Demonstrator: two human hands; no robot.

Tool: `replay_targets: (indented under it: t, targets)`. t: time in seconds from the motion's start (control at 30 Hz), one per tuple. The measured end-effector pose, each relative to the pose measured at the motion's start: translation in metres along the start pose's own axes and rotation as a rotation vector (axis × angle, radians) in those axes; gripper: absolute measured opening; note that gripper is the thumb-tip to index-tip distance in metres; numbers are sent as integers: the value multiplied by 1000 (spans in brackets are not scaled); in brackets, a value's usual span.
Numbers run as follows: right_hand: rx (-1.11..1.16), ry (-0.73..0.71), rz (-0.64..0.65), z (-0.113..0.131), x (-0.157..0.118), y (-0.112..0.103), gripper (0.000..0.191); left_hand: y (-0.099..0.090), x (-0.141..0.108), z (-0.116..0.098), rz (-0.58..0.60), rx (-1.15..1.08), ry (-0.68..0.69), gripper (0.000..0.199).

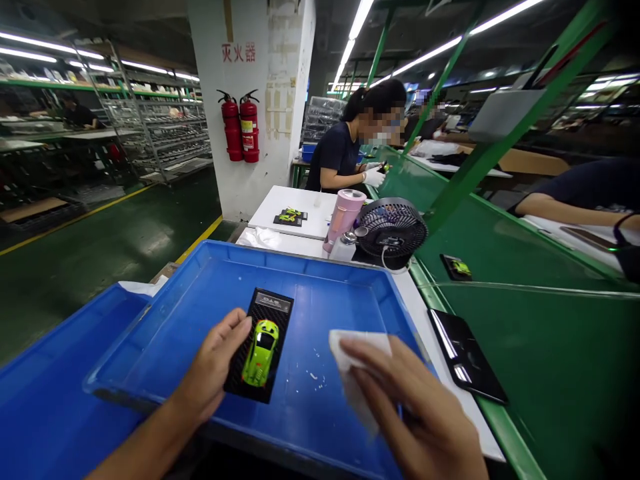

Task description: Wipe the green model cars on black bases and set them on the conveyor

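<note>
My left hand point(213, 363) grips the left edge of a black display base point(257, 313), tilted above the blue tray point(200, 267). A yellow-green toy car point(261, 353) is on that base, below a silver label plate point(273, 303). On the right, my right hand point(415, 400) pinches a white wipe point(353, 363) between thumb and fingers, apart from the car. Small white scraps point(314, 377) lie on the tray floor between my hands.
Behind the tray stand a pink tumbler point(345, 217), a white bottle point(343, 248) and a black fan point(393, 230). A black tablet-like slab point(467, 353) lies along the green conveyor's point(550, 360) edge. Another model car point(457, 267) sits on the belt. A gloved co-worker point(340, 147) sits beyond.
</note>
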State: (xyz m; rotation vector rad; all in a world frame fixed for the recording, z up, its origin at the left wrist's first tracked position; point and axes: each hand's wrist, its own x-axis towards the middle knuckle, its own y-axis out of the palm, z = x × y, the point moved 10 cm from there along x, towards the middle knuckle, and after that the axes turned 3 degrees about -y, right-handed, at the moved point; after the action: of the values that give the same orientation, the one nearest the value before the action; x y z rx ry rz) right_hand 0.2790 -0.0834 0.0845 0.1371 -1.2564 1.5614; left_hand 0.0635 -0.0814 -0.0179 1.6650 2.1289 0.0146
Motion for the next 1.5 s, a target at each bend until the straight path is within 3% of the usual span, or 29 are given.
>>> replay_targets:
  t: [0.1,0.27,0.47,0.63,0.77,0.9,1.03,1.23,1.4,1.5]
  targets:
    - [33,41,-6,17,-25,7,38,25,-14,30,-20,-246,-98,32]
    - [79,-35,66,37,-34,27,47,34,-32,57,-128,-304,-142,38]
    - [-51,-35,33,35,-38,25,48,55,-39,47,93,-261,-30,17]
    - [-72,-90,44,42,-42,26,49,59,-42,39,123,-223,26,17]
    - [30,3,30,25,-45,20,45,60,-42,40,100,-320,-37,16]
    - [114,94,-108,10,-58,3,38,57,-40,44,30,-383,-126,30]
    - [64,119,-234,14,-68,-2,31,68,-39,46,110,-392,-174,30]
    - [71,74,-129,24,-63,23,37,65,-40,46,50,-400,-168,42]
    - [74,34,-101,23,-70,23,38,72,-44,35,130,-415,-135,22]
    - [182,65,-75,16,-68,18,33,74,-45,34,161,-450,-143,25]
